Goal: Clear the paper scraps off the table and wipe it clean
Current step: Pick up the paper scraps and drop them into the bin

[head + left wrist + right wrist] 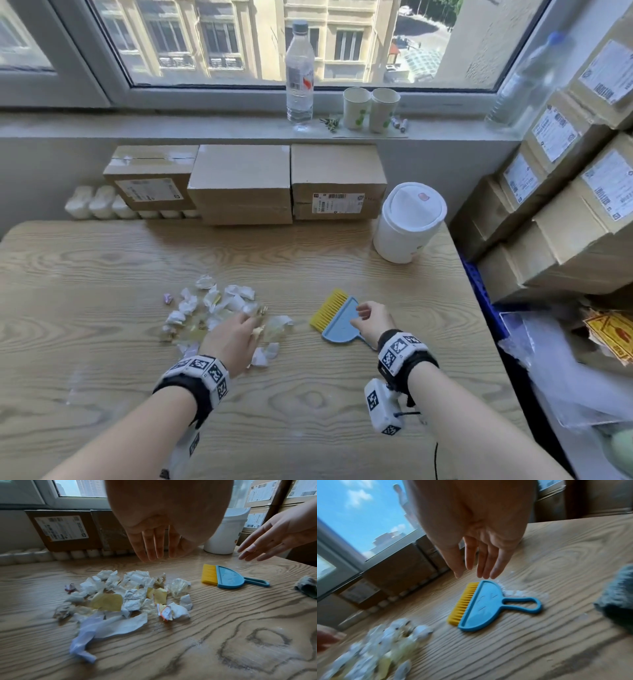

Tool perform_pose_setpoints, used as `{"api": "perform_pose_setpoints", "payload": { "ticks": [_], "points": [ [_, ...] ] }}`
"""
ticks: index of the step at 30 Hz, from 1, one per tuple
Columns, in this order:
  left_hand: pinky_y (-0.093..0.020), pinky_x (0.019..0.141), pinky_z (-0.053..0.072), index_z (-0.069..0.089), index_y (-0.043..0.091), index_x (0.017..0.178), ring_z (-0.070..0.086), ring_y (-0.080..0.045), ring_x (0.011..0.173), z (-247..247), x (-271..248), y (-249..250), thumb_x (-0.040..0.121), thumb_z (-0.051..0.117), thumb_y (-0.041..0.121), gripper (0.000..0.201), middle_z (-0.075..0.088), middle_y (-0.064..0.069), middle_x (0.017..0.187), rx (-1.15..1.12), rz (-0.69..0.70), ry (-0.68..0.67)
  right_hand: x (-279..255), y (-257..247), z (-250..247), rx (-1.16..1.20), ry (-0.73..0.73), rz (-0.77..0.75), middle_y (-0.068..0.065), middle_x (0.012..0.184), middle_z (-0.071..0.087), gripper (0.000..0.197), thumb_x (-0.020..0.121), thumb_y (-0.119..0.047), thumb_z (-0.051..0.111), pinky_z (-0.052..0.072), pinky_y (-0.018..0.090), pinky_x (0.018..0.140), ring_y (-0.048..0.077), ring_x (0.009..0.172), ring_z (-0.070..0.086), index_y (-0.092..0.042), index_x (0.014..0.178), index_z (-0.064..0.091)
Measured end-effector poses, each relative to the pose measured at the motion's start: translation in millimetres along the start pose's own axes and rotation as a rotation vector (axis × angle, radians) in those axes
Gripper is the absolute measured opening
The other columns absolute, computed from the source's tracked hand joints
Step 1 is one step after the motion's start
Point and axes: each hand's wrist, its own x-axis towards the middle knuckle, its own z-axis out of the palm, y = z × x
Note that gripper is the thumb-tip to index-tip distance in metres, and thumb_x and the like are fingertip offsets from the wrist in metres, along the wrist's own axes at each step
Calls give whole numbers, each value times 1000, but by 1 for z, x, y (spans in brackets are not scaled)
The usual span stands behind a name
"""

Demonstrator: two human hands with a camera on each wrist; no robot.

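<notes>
A pile of crumpled white and yellow paper scraps [219, 308] [123, 599] [376, 649] lies mid-table. My left hand [236, 337] [154, 545] hovers over the pile's near right part, fingers straight and empty. A small blue hand brush with yellow bristles [337, 320] [226, 578] [488, 605] lies flat to the right of the pile. My right hand [371, 320] [476, 566] [267, 543] hangs just above the brush with fingers extended and holds nothing. A grey cloth [307, 586] [616, 601] sits at the table's right edge.
A white lidded bin [409, 226] stands at the table's back right. Cardboard boxes [243, 183] line the back edge under the windowsill. More stacked boxes [565, 205] rise to the right. A water bottle [299, 75] and paper cups [371, 108] stand on the sill.
</notes>
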Motion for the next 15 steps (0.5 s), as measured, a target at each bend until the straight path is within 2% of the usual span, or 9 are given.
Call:
{"api": "perform_pose_setpoints", "payload": {
  "ticks": [2,5,8,12,15],
  "points": [
    [-35,77,52,45,19,129,56,-23,106,-2,-8,-9,92,43,20,37,48,-3,131,-2,-61,-26,-3,-16,13,-39,-55,-72,10,123,58,35,86,-14,64,46,34,96,22,112,56,-9,120,56],
    [-35,90,48,38,20,136,46,-21,124,-4,-19,-25,93,43,22,43,36,-2,144,17,-142,-74,-8,-42,36,-208,-138,-211,6,126,57,37,87,-18,63,46,35,97,21,116,54,-13,123,53],
    [-39,99,44,30,22,141,34,-21,134,-5,-27,-44,94,41,23,47,26,-2,151,15,-162,-99,-15,-66,63,-362,-171,-361,4,128,56,39,87,-20,63,45,34,98,20,119,53,-16,125,52],
    [-41,97,46,25,26,142,31,-21,136,3,-31,-79,94,42,24,51,21,-2,154,1,-161,-93,-23,-89,102,-531,-237,-482,5,134,48,46,87,-17,60,44,36,97,23,121,48,-22,131,46],
    [-41,100,45,21,27,144,24,-20,140,11,-30,-100,94,45,26,55,12,-2,156,-8,-137,-96,-24,-96,127,-628,-239,-476,9,148,29,57,86,-10,60,45,37,98,28,126,44,-26,136,40]
  ]
}}
